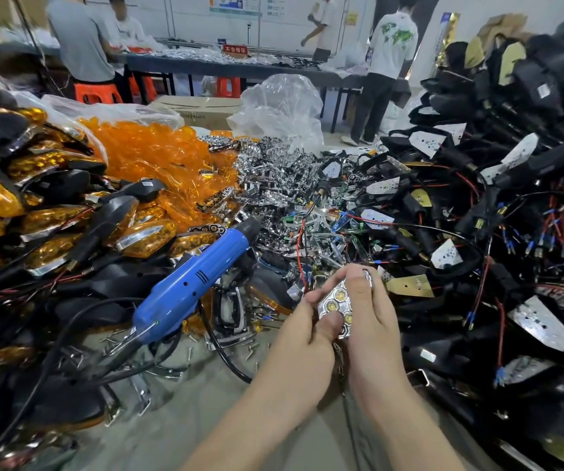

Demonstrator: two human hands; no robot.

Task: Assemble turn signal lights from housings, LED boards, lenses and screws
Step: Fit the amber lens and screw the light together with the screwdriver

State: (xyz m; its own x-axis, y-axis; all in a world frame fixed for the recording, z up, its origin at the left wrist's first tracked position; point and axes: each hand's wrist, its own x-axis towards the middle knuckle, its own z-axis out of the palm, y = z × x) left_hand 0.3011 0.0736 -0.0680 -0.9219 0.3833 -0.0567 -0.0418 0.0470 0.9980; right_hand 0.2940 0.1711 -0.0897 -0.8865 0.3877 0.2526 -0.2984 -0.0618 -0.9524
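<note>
Fingers of the left hand (308,322) and right hand (374,311) are pinching the chrome hexagon-celled reflector (335,304), presumably steadying it face-up for fitting.

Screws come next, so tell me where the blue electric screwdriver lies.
The blue electric screwdriver lies left of centre in the head view, between the amber lights at left and the left hand at right.

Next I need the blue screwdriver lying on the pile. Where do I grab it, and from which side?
Wrap the blue screwdriver round its thick mid-barrel near the vent slots, coming from above on its right side. It lies slanted, bit end raised, cord end low, so the barrel's top is bare. The left hand is nearer, though it pinches the chrome reflector.
</note>
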